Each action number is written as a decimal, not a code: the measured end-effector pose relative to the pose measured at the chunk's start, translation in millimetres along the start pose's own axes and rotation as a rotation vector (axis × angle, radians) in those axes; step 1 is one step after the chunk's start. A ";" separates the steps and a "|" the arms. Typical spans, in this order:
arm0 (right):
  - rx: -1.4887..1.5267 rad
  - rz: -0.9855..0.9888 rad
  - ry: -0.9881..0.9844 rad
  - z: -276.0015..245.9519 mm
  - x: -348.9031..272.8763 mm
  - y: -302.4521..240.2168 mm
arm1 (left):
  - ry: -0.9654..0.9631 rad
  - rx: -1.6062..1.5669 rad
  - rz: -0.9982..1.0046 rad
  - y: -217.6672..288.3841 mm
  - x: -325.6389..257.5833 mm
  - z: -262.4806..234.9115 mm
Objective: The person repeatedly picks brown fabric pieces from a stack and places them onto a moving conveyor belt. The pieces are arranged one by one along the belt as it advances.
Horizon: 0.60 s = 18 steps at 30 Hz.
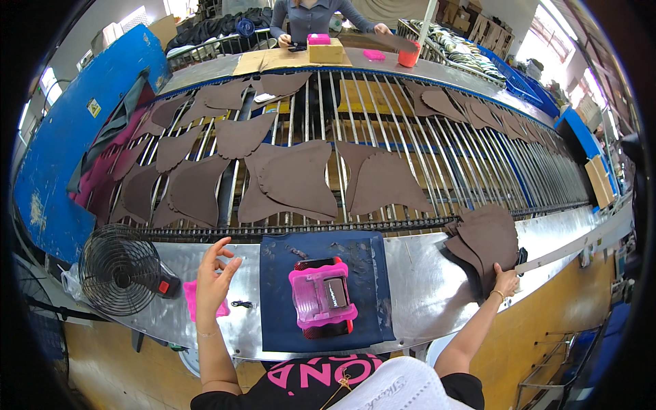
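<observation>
At the right of the metal table my right hand [506, 281] grips the near edge of a stack of dark brown cut pieces [486, 236], perhaps leather, overlapping and slightly fanned. My left hand [220, 270] is raised at the left with its fingers apart, holding nothing. Below and behind it shows part of a bright pink block [192, 301]. Between my hands, a pink device with a roller [321, 295] stands on a dark blue mat [280, 328]. Across the rod conveyor lie several more brown pieces [297, 178], many in overlapping groups.
A black wire-cage fan [119, 270] stands at the left, with a short black cable [242, 304] near my left wrist. Blue machine panels [61, 150] flank the conveyor. On its far side another person [311, 20] works near a red cup [408, 55] and a yellowish block [324, 52].
</observation>
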State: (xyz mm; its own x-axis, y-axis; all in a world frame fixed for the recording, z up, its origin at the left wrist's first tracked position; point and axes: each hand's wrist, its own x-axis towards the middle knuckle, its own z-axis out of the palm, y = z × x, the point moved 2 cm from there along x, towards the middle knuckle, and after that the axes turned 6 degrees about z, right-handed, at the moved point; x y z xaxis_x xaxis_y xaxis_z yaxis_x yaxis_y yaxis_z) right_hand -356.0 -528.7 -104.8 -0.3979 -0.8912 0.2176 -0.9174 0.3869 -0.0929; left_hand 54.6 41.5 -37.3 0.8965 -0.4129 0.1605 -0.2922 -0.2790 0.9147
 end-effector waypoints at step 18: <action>0.789 -0.576 -0.122 -93.3 -52.2 -8.0 | -0.068 0.078 0.218 40.1 19.5 15.8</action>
State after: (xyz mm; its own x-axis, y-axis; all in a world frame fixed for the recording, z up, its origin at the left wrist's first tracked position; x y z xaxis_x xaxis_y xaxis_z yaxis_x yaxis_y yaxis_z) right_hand -327.7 -463.3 -24.8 0.1532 -0.9294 0.3357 -0.6913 -0.3436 -0.6357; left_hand 55.0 8.6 -3.3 0.7860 -0.5271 0.3230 -0.5034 -0.2425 0.8293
